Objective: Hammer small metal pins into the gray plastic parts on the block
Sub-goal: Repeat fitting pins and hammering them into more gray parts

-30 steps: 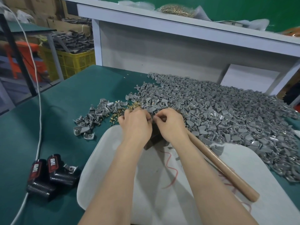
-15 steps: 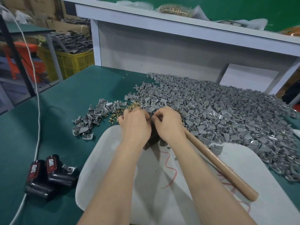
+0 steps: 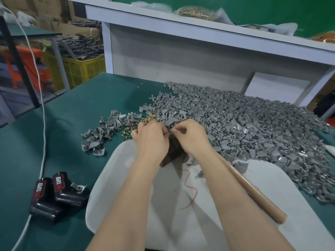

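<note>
My left hand (image 3: 150, 140) and my right hand (image 3: 192, 138) meet fingertip to fingertip over a dark block (image 3: 172, 153) on the white board (image 3: 126, 178). Both hands have curled fingers and pinch a small gray plastic part (image 3: 170, 132) on top of the block; most of it is hidden, and no pin shows between the fingers. A hammer's wooden handle (image 3: 253, 191) lies on the board under my right forearm, its head hidden. Loose brass pins (image 3: 130, 127) lie just left of my left hand. A big heap of gray parts (image 3: 244, 127) spreads to the right.
A smaller pile of gray parts (image 3: 103, 131) lies on the green mat at left. Two black pieces with red labels (image 3: 54, 192) and a white cable (image 3: 43, 124) sit near the left edge. A white shelf (image 3: 199, 29) rises behind; a yellow crate (image 3: 79, 69) stands beyond the table.
Both hands have stayed over the block with fingertips together, shifting only slightly. The hammer handle has not moved.
</note>
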The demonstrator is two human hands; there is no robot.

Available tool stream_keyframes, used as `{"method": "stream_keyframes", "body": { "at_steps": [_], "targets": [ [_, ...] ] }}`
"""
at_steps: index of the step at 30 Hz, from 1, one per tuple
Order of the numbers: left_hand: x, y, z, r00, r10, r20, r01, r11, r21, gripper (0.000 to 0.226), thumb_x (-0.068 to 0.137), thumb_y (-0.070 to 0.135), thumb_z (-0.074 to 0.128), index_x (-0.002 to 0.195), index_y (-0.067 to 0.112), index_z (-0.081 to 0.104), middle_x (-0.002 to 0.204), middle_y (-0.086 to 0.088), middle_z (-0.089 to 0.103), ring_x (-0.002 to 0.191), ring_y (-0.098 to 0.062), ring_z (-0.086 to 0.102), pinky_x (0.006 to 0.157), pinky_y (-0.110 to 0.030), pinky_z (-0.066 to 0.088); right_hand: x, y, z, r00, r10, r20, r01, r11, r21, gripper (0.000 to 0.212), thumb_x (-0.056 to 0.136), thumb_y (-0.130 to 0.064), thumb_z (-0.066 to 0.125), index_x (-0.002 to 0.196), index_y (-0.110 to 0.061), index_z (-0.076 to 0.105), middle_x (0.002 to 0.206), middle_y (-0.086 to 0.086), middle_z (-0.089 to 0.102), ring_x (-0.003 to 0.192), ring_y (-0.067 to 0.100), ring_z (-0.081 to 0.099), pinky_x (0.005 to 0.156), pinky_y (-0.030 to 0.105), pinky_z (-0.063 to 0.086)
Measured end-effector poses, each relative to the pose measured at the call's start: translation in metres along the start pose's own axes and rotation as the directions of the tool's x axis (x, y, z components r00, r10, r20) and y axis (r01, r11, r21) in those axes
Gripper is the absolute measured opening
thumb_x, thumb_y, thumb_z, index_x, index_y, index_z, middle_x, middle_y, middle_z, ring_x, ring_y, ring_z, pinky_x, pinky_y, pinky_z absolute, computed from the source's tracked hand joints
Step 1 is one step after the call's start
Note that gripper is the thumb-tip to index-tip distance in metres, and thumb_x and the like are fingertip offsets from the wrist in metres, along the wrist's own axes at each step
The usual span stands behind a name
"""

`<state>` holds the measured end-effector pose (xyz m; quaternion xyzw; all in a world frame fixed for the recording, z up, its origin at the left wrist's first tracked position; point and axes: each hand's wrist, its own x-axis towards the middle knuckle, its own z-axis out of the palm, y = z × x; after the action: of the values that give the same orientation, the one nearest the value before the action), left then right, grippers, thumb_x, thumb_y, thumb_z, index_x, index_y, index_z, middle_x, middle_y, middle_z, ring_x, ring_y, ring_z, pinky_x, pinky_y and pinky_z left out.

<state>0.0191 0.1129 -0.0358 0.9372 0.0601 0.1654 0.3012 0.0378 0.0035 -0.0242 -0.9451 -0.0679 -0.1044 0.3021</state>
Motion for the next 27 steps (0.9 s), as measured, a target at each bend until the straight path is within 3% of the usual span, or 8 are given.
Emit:
{"method": "stream_keyframes", "body": {
  "at_steps": [3,5,8,12,17,20,25,27],
  "targets": [
    [0.001,-0.001,0.001,1.000,-0.005,0.004,0.005,1.000,-0.020,0.011,0.091,0.022,0.058,0.086,0.024,0.068,0.105,0.003,0.062,0.110,-0.026,0.041,0.083,-0.033,0.021,-0.002,0.014,-0.022,0.996,0.073,-0.056,-0.066,0.991,0.120,0.023,0.093,-0.022,0.055,0.114,-0.021,0.066,0.106,-0.005,0.065,0.089,0.009,0.061,0.089,0.033,0.051],
    [0.001,-0.001,0.001,1.000,-0.005,0.009,0.005,1.000,-0.027,0.011,0.091,0.021,0.058,0.086,0.023,0.068,0.105,0.004,0.061,0.109,-0.025,0.041,0.084,-0.034,0.021,-0.006,0.028,-0.036,0.986,0.165,-0.038,-0.165,0.986,-0.011,0.016,0.092,-0.030,0.057,0.104,-0.023,0.063,0.089,-0.007,0.063,0.073,0.007,0.058,0.074,0.030,0.056],
    [0.001,-0.001,0.002,1.000,0.000,0.012,0.001,1.000,-0.029,0.012,0.091,0.021,0.057,0.086,0.023,0.068,0.105,0.003,0.061,0.109,-0.026,0.041,0.088,-0.036,0.024,-0.016,0.042,-0.040,0.936,0.332,0.119,-0.274,0.897,-0.348,0.032,0.092,-0.046,0.051,0.090,-0.015,0.059,0.074,-0.002,0.060,0.058,0.014,0.053,0.053,0.026,0.046],
    [0.000,-0.001,0.001,1.000,0.006,0.008,-0.006,0.999,-0.033,0.013,0.091,0.021,0.057,0.081,0.026,0.064,0.104,0.003,0.061,0.107,-0.025,0.041,0.086,-0.035,0.024,-0.019,0.041,-0.034,0.943,0.303,0.135,-0.249,0.916,-0.313,0.022,0.097,-0.032,0.049,0.095,-0.012,0.056,0.068,-0.002,0.055,0.050,0.011,0.046,0.043,0.021,0.031],
    [0.000,-0.002,0.002,1.000,0.014,0.002,-0.014,1.000,-0.028,0.016,0.091,0.019,0.056,0.077,0.027,0.059,0.104,0.002,0.061,0.106,-0.026,0.041,0.081,-0.033,0.019,-0.021,0.037,-0.048,0.952,0.268,0.151,-0.226,0.943,-0.246,0.017,0.096,-0.026,0.048,0.102,-0.011,0.054,0.084,0.004,0.061,0.074,0.020,0.063,0.059,0.031,0.049],
    [0.001,-0.002,0.003,1.000,0.019,-0.004,-0.019,1.000,-0.021,0.013,0.091,0.019,0.056,0.084,0.023,0.065,0.105,0.002,0.061,0.106,-0.026,0.041,0.081,-0.034,0.019,-0.025,0.033,-0.054,0.991,0.135,0.024,-0.128,0.972,-0.195,0.018,0.095,-0.025,0.051,0.109,-0.015,0.053,0.083,0.001,0.060,0.070,0.019,0.061,0.063,0.038,0.053],
    [0.001,-0.002,0.003,1.000,0.007,0.000,-0.007,0.999,-0.038,0.014,0.089,0.016,0.057,0.084,0.023,0.068,0.101,0.001,0.063,0.104,-0.025,0.040,0.079,-0.031,0.017,-0.040,0.011,-0.058,0.961,-0.149,-0.234,0.129,0.987,-0.096,0.051,0.093,-0.020,0.055,0.137,-0.042,0.042,0.104,-0.016,0.063,0.086,0.008,0.061,0.080,0.025,0.049],
    [0.002,-0.001,0.003,1.000,-0.007,-0.002,0.007,0.998,-0.056,0.016,0.089,0.015,0.057,0.083,0.024,0.069,0.100,0.003,0.064,0.103,-0.023,0.040,0.079,-0.031,0.017,-0.046,0.002,-0.059,0.963,-0.195,-0.184,0.179,0.979,-0.100,0.052,0.094,-0.020,0.054,0.136,-0.047,0.041,0.122,-0.024,0.059,0.098,0.003,0.062,0.089,0.024,0.050]
  ]
}}
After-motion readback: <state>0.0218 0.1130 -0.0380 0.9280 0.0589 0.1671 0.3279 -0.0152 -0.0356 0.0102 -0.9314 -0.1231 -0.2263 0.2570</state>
